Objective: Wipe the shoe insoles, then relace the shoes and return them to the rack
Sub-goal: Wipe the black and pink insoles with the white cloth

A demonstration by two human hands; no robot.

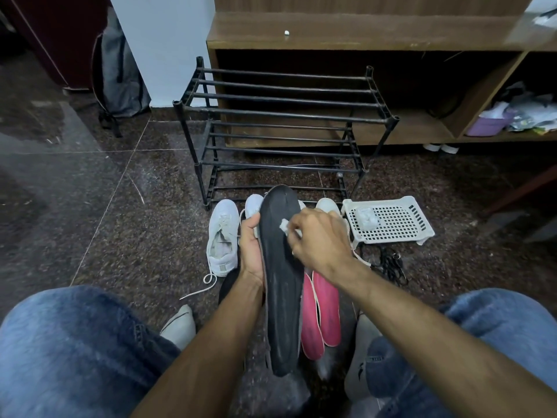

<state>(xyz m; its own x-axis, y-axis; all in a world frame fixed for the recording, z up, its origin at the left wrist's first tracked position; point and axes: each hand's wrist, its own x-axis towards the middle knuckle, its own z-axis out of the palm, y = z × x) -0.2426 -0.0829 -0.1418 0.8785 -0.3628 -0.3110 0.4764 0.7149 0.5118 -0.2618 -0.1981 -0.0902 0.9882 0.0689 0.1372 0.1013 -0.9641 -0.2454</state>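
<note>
My left hand (250,248) grips the left edge of a long black insole (281,285), held up lengthwise over the floor. My right hand (319,239) pinches a small white wipe (284,226) against the upper part of that insole. Two pink insoles (321,315) lie on the floor just right of it. A white sneaker (221,236) with loose laces lies to the left. Other white shoes (327,205) show behind my hands, mostly hidden. The black shoe rack (280,116) stands beyond with bare bars.
A white perforated plastic tray (391,221) with a small white packet sits on the floor at right, black laces (390,263) beside it. A wooden cabinet (361,31) stands behind the rack. My knees in blue jeans and grey socks frame the bottom.
</note>
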